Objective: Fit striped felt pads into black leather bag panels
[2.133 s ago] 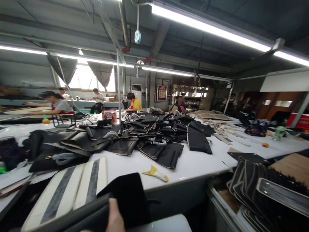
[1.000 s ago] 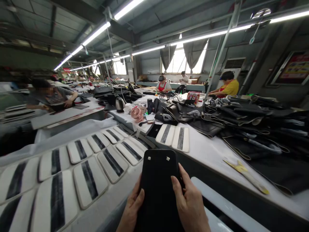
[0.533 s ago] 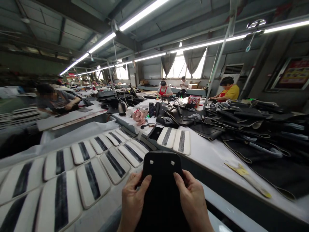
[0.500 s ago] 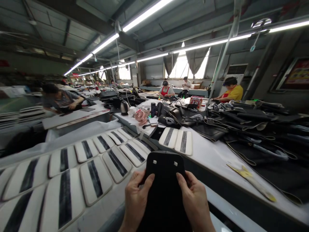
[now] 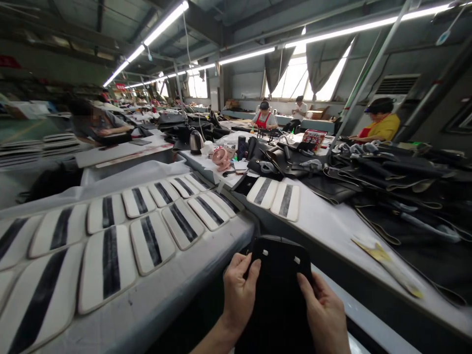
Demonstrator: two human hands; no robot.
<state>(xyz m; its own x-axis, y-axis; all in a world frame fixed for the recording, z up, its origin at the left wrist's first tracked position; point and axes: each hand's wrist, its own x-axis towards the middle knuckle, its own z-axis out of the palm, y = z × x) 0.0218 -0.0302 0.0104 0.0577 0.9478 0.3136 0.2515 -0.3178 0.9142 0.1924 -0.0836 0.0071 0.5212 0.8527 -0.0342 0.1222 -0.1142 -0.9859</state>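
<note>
Left hand (image 5: 239,290) and right hand (image 5: 326,309) flank black panel (image 5: 282,295)

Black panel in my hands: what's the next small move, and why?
Probably slide your right hand slightly up the black panel to feel the nearer pale spot: it lies uncovered just above your thumb, while your left hand grips the opposite edge.
</note>
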